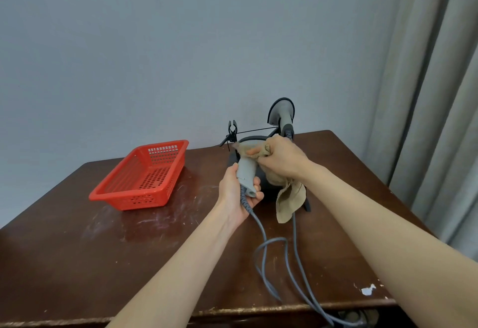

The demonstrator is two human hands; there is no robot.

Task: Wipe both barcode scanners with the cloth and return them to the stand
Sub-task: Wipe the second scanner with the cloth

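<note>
left hand [236,193] is curled round the grey handle of one scanner [247,172], which i hold up off the bench [77,250] just in front of the stand [266,188], head end away from me. right hand [282,162] has the tan cloth [289,198] bunched in its fingers and pressed on the scanner's head; the loose end of the cloth hangs down toward the bench.

i judge i'm in the middle of wiping this one. the second scanner [282,113] sits up on the stand near the far edge, right of the middle. i cannot tell from here whether it has had its wipe. so what's left is at least finishing this scanner and seating it back on the stand, and maybe the whole of the other one.

room to move: the stand's thin arm and clip stick out on its left side, right behind the scanner head, so i'd watch for snagging the cloth there. two cables [263,239] loop across the bench between me and the stand and drop over the near edge toward the right corner; they could tug as i lift. a red basket [134,201] sits toward the far left corner, well apart. a curtain [439,95] hangs past the right edge.
</note>
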